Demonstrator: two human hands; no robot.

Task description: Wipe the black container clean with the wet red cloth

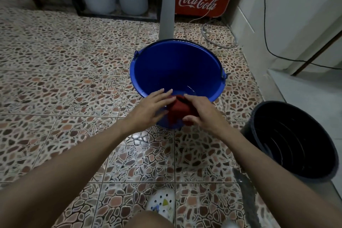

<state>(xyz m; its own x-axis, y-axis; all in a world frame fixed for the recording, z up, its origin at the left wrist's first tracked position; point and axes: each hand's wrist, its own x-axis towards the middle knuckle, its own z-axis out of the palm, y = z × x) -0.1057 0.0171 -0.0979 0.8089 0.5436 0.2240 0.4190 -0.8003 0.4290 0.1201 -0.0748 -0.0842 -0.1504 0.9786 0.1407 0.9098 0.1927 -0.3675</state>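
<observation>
Now | right hand (203,114): fingers grip red cloth (178,111) | left hand (148,109): fingers straight, touching

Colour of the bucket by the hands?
The bucket is blue, seen in the head view.

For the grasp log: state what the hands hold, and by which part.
The red cloth, over the blue bucket: right hand grips its right side; left hand rests straight fingers on its left side.
</observation>
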